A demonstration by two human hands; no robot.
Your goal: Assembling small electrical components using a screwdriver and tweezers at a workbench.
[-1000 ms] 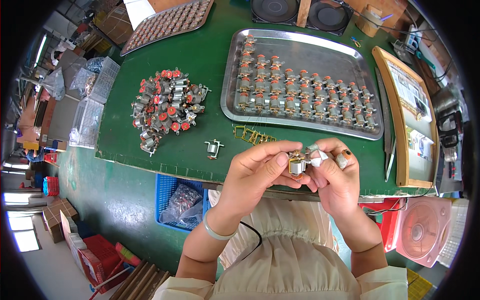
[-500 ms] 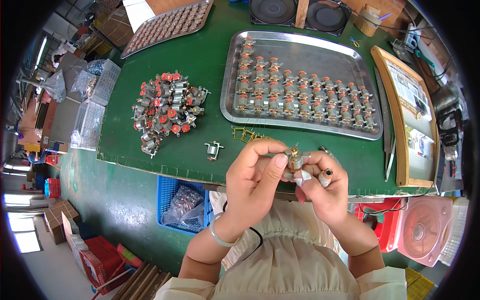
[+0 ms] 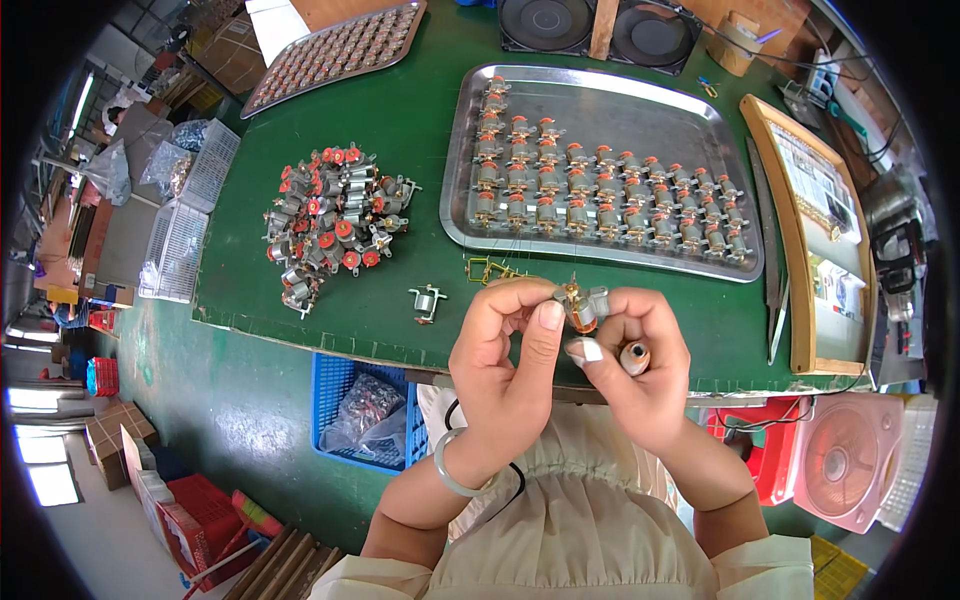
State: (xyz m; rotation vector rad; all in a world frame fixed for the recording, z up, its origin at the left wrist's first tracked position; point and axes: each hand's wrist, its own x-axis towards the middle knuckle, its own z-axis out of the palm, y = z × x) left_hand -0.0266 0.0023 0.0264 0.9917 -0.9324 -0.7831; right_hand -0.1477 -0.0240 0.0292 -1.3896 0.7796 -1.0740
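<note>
Small motor part (image 3: 582, 305): pinched between both hands, above the green table's (image 3: 420, 100) near edge.
Left hand (image 3: 505, 355): closed on the part, thumb up beside it.
Right hand (image 3: 640, 360): fingertips grip the part; apparently also a small round piece (image 3: 634, 357).
Metal tray (image 3: 600, 90): just beyond, rows of motors.

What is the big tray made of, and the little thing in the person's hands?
The tray looks like bare metal: silvery grey with a dull shine and a rolled rim. The small motor part held between both hands seems to be grey metal with coppery wire wound on it; its finer parts are too small to tell.
</note>
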